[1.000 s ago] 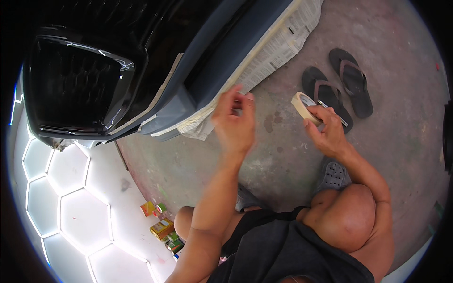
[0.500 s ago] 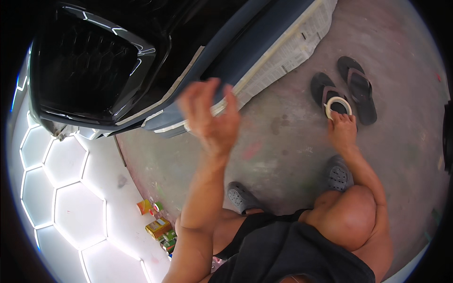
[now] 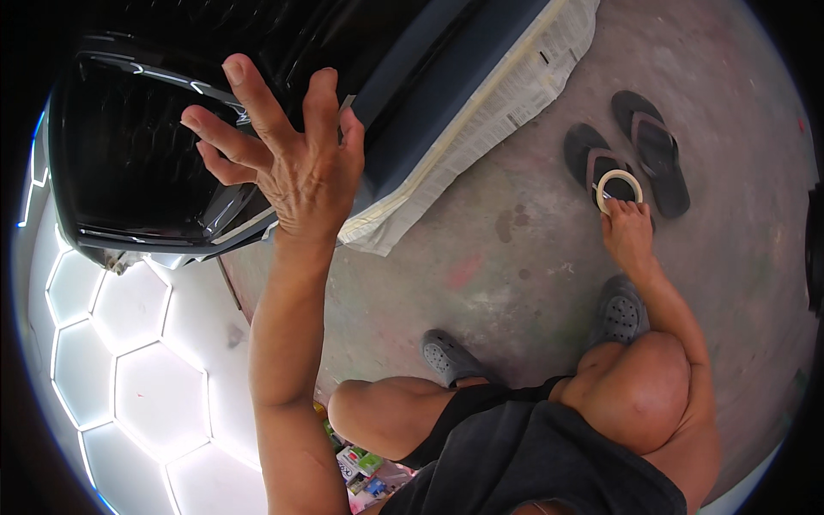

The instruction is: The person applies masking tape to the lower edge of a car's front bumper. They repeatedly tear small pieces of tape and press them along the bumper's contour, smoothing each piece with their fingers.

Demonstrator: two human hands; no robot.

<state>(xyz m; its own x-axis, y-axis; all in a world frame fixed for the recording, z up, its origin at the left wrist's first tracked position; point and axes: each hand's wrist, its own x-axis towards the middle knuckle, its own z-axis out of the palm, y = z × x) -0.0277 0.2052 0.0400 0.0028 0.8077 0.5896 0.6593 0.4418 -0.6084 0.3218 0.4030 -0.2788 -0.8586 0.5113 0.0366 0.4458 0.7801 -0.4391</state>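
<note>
My left hand (image 3: 287,163) is raised with its fingers spread, empty, in front of a car's black glossy grille (image 3: 129,163) and the masked bumper. My right hand (image 3: 629,236) reaches down to the concrete floor and holds a roll of masking tape (image 3: 619,185) by its edge, over a black flip-flop (image 3: 592,159). Newspaper (image 3: 506,94) is taped along the dark blue bumper (image 3: 446,94) with a strip of beige tape. I am crouching, my knees and grey clogs (image 3: 620,313) below.
A second black flip-flop (image 3: 650,150) lies beside the first. My other grey clog (image 3: 446,356) is on the stained concrete. White hexagonal lit panels (image 3: 112,343) fill the lower left. Small coloured packages (image 3: 360,463) lie by my leg.
My left hand has risen from chest level toward the grille and spread its fingers. My right hand has carried the tape roll down and away to the flip-flop on the floor.
</note>
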